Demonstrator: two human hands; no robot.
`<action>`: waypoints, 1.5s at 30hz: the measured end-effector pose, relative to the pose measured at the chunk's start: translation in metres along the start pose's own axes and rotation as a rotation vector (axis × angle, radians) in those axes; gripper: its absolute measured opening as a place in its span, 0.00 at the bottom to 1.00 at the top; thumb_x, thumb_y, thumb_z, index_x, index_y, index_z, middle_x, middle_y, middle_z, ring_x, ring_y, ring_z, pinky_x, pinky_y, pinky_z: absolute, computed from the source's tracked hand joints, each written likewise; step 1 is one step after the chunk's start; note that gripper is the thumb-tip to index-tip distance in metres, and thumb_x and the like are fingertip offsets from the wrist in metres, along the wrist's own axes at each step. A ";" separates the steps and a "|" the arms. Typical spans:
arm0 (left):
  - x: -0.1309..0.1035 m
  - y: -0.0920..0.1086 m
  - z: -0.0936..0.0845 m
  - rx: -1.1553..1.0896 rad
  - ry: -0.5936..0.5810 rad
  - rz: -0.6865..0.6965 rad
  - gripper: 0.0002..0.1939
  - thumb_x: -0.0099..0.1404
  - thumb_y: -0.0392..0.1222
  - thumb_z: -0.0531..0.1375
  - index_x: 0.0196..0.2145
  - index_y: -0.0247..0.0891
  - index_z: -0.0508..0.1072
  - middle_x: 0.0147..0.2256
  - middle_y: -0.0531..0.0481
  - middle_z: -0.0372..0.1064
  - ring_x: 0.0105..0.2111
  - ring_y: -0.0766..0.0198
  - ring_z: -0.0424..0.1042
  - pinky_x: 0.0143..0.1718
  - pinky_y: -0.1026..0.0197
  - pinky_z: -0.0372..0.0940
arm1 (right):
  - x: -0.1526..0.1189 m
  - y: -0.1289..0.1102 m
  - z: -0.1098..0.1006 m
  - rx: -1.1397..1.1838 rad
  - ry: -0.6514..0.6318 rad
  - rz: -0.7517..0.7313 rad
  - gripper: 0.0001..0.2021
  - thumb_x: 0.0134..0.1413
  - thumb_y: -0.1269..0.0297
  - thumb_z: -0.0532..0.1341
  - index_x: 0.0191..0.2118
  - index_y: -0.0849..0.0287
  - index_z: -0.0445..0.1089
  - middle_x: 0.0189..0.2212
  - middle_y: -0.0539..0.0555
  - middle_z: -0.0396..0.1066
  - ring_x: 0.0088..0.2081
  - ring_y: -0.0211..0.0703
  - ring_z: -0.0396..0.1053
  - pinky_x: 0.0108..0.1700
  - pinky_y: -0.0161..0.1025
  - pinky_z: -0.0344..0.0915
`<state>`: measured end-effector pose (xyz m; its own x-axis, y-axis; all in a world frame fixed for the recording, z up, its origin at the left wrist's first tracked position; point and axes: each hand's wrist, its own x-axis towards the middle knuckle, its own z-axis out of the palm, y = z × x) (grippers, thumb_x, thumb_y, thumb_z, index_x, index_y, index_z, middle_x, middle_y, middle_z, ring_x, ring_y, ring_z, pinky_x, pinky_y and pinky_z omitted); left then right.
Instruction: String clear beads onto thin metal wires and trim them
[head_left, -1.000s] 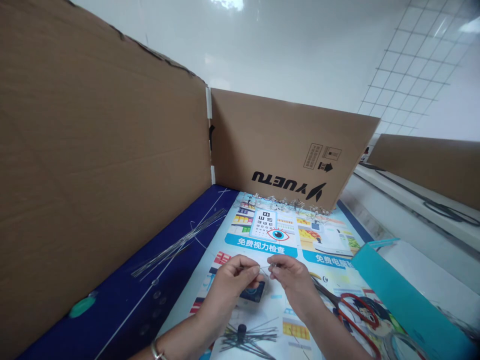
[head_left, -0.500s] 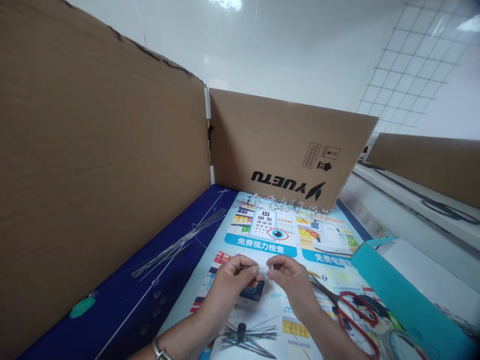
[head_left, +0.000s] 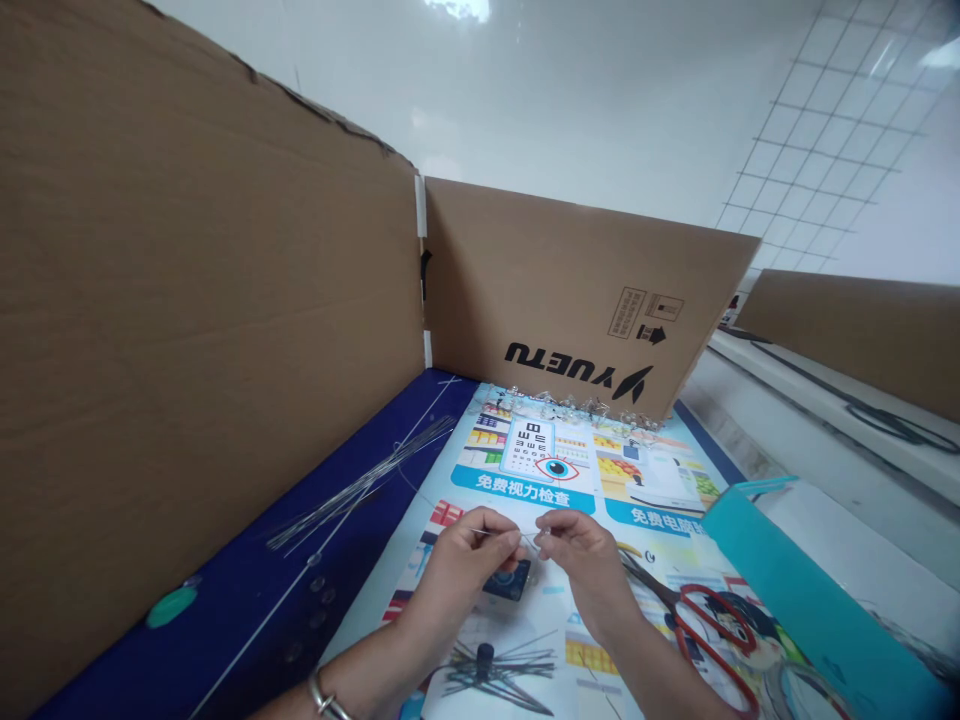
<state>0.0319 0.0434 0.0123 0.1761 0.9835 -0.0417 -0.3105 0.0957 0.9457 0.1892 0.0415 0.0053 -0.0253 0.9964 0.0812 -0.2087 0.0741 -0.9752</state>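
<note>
My left hand (head_left: 480,548) is closed in a pinch on a thin wire (head_left: 429,497), whose free end curves up and away to the left. Facing it, my right hand (head_left: 574,543) pinches a tiny clear piece (head_left: 541,538), too small to make out fully. A short stretch of wire shows in the narrow gap between my fingertips. Below my left hand sits a small dark box (head_left: 508,580), partly covered by it. Nearer to me lies a bundle of short dark wires (head_left: 495,668) round a black cap-like middle.
Long thin wires (head_left: 360,485) lie on the blue surface at left, near a green disc (head_left: 171,606). Red-handled scissors (head_left: 709,630) and a tape roll (head_left: 806,690) are right, beside a teal box (head_left: 817,590). Cardboard walls (head_left: 585,270) stand behind and left; small clear pieces (head_left: 585,408) line the back.
Both hands stay nearly in place, fingertips still close together. The loose wire's curve at left has shifted a little. The whole view has moved slightly.
</note>
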 end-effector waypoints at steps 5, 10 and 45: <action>0.001 -0.001 0.000 0.031 0.017 0.024 0.06 0.53 0.40 0.62 0.26 0.36 0.69 0.22 0.53 0.70 0.25 0.67 0.69 0.28 0.66 0.62 | -0.001 0.000 0.000 -0.011 0.012 -0.001 0.09 0.39 0.65 0.67 0.32 0.58 0.71 0.28 0.49 0.69 0.28 0.36 0.63 0.34 0.37 0.61; -0.001 -0.003 0.002 0.045 0.015 0.007 0.06 0.52 0.40 0.62 0.26 0.35 0.69 0.23 0.52 0.70 0.25 0.67 0.69 0.29 0.66 0.62 | -0.003 -0.001 0.002 -0.106 0.036 -0.020 0.08 0.39 0.67 0.67 0.30 0.58 0.70 0.29 0.50 0.69 0.32 0.39 0.63 0.34 0.36 0.61; -0.008 -0.009 0.000 -0.579 -0.345 -0.251 0.06 0.59 0.33 0.59 0.37 0.34 0.67 0.24 0.50 0.68 0.24 0.71 0.69 0.24 0.70 0.64 | -0.024 -0.036 0.021 -0.411 -0.038 -0.279 0.04 0.44 0.71 0.64 0.24 0.57 0.70 0.27 0.49 0.64 0.33 0.40 0.65 0.36 0.37 0.61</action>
<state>0.0330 0.0344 0.0042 0.5624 0.8258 -0.0408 -0.6510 0.4727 0.5939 0.1769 0.0142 0.0424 -0.0604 0.9346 0.3504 0.1901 0.3554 -0.9152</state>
